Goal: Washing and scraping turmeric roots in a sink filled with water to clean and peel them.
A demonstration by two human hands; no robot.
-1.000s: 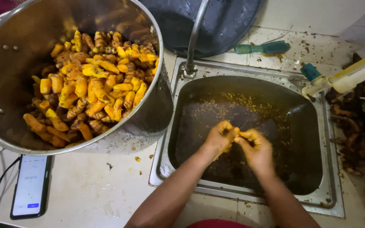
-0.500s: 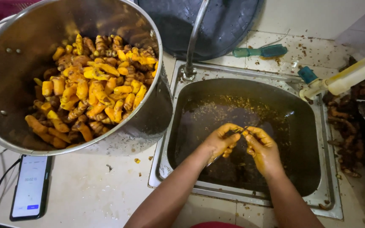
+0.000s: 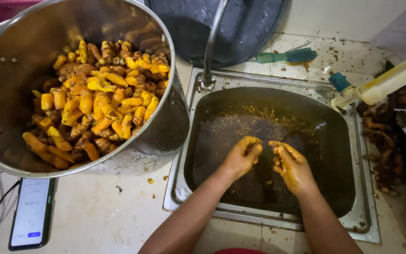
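Both hands work over the dark basin (image 3: 334, 141) set in the steel sink (image 3: 365, 221), stained deep yellow to the wrists. Left hand (image 3: 244, 156): fingers curled shut around a small dark root piece (image 3: 250, 148), mostly hidden in the fist. Right hand (image 3: 291, 164): fingers half bent, thumb and forefinger pinched toward the left at 9 o'clock; whether it grips anything, cannot tell.

Left to right:
- Phone (image 3: 30, 218) at 7 o'clock, flat on the speckled counter (image 3: 104, 216), screen lit.
- Large steel pot (image 3: 5, 70) at 10 o'clock, tilted, shiny wall; holds a heap of peeled roots (image 3: 99, 108), knobbly, finger-shaped, bright orange-yellow.
- Curved tap (image 3: 211, 47) at 12 o'clock above the basin.
- Basin water murky brown, skin flecks floating.
- Green toothbrush (image 3: 285, 57) at 1 o'clock.
- Unpeeled roots (image 3: 381, 150) at 3 o'clock, dark, fibrous, muddy.

Judgement: peeling goes best with the piece held firmly low over the water, skin scraped in short strokes away from the palm, scraps falling into the basin, not the counter.
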